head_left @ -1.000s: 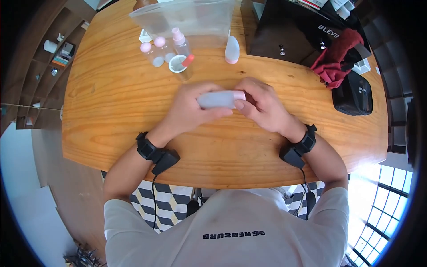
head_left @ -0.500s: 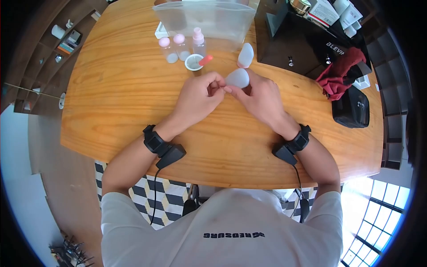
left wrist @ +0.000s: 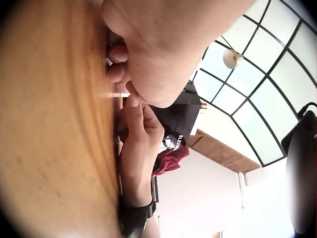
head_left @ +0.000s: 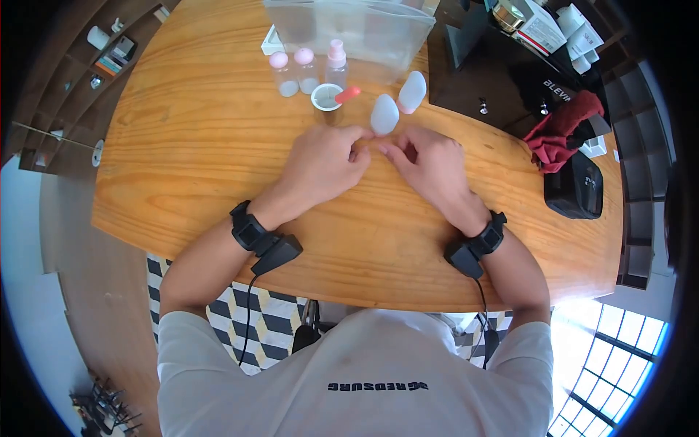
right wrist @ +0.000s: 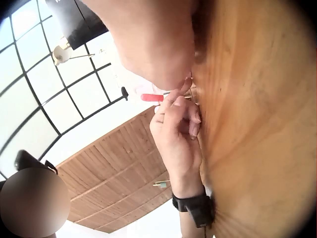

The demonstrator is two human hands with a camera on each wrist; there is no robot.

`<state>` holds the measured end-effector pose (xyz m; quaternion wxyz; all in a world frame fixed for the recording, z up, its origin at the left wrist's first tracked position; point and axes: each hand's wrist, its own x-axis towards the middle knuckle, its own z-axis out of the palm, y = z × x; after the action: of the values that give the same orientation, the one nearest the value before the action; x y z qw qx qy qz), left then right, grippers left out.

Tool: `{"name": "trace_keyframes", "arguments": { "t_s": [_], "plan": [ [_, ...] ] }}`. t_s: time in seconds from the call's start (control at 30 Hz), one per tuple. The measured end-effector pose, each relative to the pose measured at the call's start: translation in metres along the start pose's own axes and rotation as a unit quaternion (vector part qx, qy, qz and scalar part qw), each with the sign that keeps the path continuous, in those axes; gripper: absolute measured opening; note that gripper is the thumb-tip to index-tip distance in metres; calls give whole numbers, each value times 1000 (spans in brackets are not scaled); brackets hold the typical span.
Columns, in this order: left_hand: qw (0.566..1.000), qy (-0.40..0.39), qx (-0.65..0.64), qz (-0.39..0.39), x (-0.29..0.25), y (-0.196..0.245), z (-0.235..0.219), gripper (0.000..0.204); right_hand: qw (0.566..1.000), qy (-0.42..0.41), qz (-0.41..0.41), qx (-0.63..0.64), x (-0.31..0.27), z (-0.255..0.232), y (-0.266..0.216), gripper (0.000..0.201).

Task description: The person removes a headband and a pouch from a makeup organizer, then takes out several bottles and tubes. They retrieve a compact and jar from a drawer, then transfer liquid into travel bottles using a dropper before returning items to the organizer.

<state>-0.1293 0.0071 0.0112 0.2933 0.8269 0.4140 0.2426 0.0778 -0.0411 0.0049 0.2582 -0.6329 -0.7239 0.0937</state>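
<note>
A frosted bottle (head_left: 384, 114) stands on its pink cap on the wooden table, just beyond both hands. The left hand (head_left: 324, 162) has its index finger reaching to the bottle's base, other fingers loosely bent; whether it touches the cap is unclear. Close to the base on the other side, the right hand (head_left: 431, 166) has its thumb pointing inward and fingers loosely bent, gripping nothing visible. In the right wrist view the left hand (right wrist: 176, 134) shows bent fingers near the table. The left wrist view shows the right hand (left wrist: 138, 139) with its thumb extended.
A second frosted bottle (head_left: 412, 92) stands just behind. To its left are a white-rimmed cup (head_left: 325, 97) with a red-tipped tool (head_left: 348, 95), and several pink-capped bottles. Behind stands a clear pouch (head_left: 357, 36); at right are a black box (head_left: 466, 80), red cloth (head_left: 557, 135) and black case (head_left: 574, 186).
The bottle went from lying between both hands to upright on its cap beside the other frosted bottle. The right hand has let go of it and drawn back slightly.
</note>
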Motion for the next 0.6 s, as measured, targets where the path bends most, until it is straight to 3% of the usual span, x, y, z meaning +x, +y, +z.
{"name": "trace_keyframes", "arguments": {
  "t_s": [0.07,0.2,0.37,0.43,0.6],
  "plan": [
    [1000,2,13,4,-1,3,-3,24,998,-8,-63,15,-5,-1,4,22],
    [1000,-3,2,10,-1,-1,-1,17,995,8,-86,48,-2,-1,0,22],
    [992,28,-115,32,-6,-4,-10,12,995,-11,-101,-20,2,-3,-3,47],
    [967,132,-173,132,-7,-9,-15,15,995,-9,-92,-35,4,-1,-6,48],
    [945,210,-211,134,-4,-12,-30,14,995,0,-81,-65,7,6,-8,49]
  ]
}}
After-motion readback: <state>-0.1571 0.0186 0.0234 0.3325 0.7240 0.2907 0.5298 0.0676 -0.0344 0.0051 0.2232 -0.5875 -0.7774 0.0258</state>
